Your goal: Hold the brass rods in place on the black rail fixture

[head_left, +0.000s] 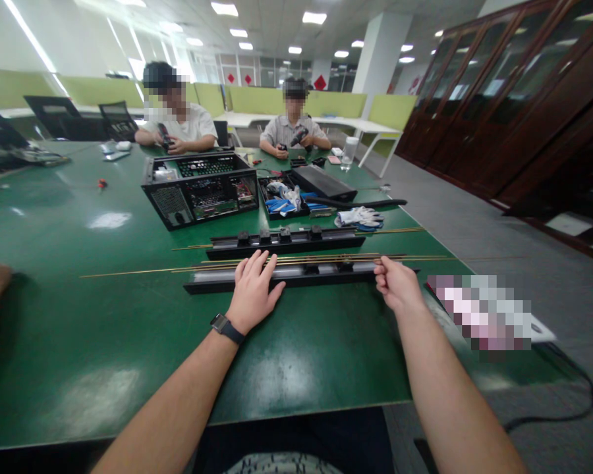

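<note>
My left hand lies palm down with its fingers stretched out across the near long black rail and the thin brass-coloured rods along it. The fingertips rest on or just over the rods. At the rail's right end my right hand is closed in a pinch on the thin brass rods; how many it grips I cannot make out. The rods reach past both ends of the rail. Dark blocks sit along the near rail. Parallel behind it lies a second black rail with several black blocks and more thin rods.
An open black computer case stands behind the rails. A tray with gloves, a black box, white-and-blue gloves and a clear cup lie to its right. A blurred-out flat object is near the right edge. Two people sit opposite, holding dark tools.
</note>
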`<state>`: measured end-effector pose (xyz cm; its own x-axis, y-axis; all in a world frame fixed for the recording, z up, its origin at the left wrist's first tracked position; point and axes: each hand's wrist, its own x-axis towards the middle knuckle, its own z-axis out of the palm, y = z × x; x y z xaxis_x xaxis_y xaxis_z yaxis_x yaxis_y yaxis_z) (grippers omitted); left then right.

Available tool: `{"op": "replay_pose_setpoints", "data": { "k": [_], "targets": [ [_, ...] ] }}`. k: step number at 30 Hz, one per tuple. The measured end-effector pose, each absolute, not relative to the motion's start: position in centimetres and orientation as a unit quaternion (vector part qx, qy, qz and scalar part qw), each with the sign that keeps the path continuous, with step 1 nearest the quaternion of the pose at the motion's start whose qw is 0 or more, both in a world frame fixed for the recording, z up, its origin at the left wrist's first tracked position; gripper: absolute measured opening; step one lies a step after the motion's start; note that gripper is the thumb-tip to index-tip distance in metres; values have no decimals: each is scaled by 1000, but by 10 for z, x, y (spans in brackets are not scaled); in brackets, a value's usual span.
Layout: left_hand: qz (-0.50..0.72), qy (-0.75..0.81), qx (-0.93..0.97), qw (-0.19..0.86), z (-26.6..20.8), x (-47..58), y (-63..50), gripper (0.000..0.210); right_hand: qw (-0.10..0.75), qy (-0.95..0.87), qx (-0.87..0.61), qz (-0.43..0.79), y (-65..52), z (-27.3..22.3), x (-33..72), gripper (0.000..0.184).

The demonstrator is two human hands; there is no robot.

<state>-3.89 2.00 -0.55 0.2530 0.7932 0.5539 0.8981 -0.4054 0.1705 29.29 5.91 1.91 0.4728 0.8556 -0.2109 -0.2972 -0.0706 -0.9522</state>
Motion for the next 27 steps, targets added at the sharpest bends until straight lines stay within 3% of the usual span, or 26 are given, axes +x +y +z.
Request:
{"op": "replay_pose_setpoints", "data": {
  "k": [27],
  "targets": [
    [-293, -537, -786, 93, -6, -39, 20, 59, 635, -251, -560, 469, 60, 17, 294, 19]
  ]
}}
